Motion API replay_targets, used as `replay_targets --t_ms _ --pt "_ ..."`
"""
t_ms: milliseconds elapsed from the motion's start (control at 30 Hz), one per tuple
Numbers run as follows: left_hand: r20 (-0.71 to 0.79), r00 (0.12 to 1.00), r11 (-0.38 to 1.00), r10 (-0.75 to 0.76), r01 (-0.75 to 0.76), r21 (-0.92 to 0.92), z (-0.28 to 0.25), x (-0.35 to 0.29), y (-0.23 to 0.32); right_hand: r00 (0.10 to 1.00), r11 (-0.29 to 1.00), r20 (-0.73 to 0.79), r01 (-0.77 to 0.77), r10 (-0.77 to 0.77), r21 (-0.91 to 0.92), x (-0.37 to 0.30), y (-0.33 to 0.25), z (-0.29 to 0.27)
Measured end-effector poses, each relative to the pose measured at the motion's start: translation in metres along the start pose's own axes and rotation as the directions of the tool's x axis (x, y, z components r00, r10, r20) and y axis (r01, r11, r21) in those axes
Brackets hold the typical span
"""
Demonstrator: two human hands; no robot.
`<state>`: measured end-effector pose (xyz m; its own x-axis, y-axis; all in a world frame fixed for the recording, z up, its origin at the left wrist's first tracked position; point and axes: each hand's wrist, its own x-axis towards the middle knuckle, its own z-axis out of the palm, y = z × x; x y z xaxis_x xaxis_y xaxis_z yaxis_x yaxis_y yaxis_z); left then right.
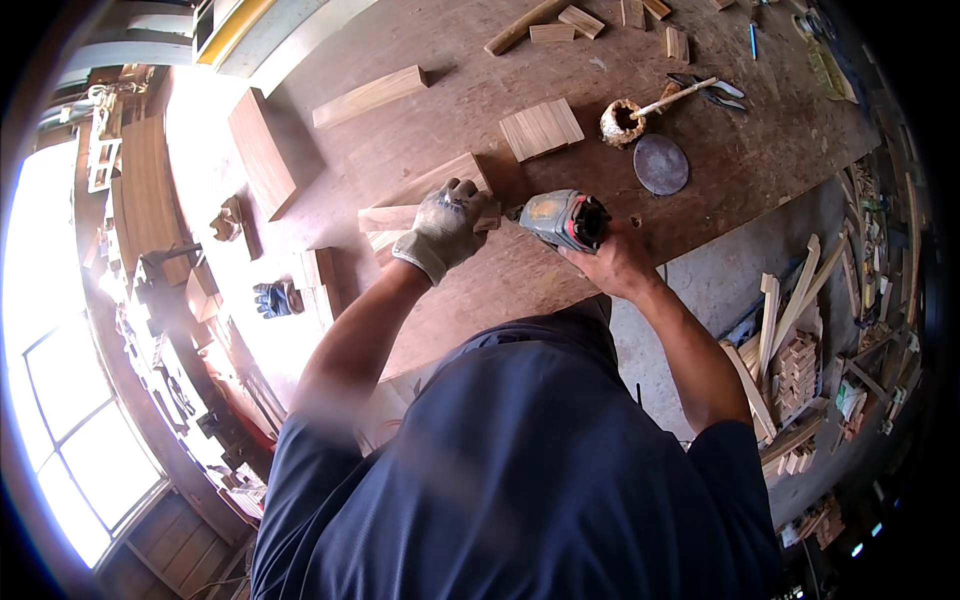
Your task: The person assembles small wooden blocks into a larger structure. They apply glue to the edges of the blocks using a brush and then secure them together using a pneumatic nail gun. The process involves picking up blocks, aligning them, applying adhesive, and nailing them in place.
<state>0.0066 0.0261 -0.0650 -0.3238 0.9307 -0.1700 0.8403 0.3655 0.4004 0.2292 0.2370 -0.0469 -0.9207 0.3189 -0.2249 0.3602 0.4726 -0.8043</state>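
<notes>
Dark blue shirt cloth (540, 470) fills the space nearest the camera, below the workbench (440, 325). From the left, a blue glove (277, 299) lies on the bench's brightly lit side, with a thick wooden block (265, 155) farther up. Next comes the left hand (443, 225), in a pale work glove, its fingers curled down and clamped on a wooden strip (384, 218) that lies across a broad board (465, 172) at mid-bench. Just beyond the strip's right end is the nose of a grey power tool (556, 216); the right hand (622, 264), bare, is closed around it, though the tool hides most of the fingers. A flat wooden piece (542, 130) rests above the tool.

Farther right stands a small round pot (609, 126), its rim and wall crusted with brown and whitish residue. A stick (682, 94) leans in its mouth, the upper end jutting out to the right; the inside looks dark, and I cannot tell how full it is. Just below the pot lies a grey round disc (661, 165); pliers (722, 97) lie near the stick's outer end.
</notes>
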Motion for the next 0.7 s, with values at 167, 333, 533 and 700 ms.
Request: replay_targets --t_ms 167,333,533,700 --pt "-0.014 1.000 1.000 0.003 -0.003 0.004 -0.004 -0.003 0.003 0.999 0.995 0.026 -0.022 0.020 0.093 -0.008 -0.006 -0.009" --pt "-0.023 1.000 1.000 -0.010 0.010 0.011 -0.003 -0.008 0.005 1.000 0.972 -0.011 0.008 -0.006 0.236 -0.009 -0.008 -0.018" --pt "-0.078 0.997 0.992 0.005 0.005 0.130 0.004 -0.013 0.010 1.000 0.987 0.023 -0.014 0.011 0.163 0.013 -0.058 -0.054" --pt "-0.122 0.992 0.979 -0.032 0.055 0.198 0.011 -0.013 0.033 0.969 0.959 0.128 -0.231 0.212 0.163 0.045 -0.113 -0.067"
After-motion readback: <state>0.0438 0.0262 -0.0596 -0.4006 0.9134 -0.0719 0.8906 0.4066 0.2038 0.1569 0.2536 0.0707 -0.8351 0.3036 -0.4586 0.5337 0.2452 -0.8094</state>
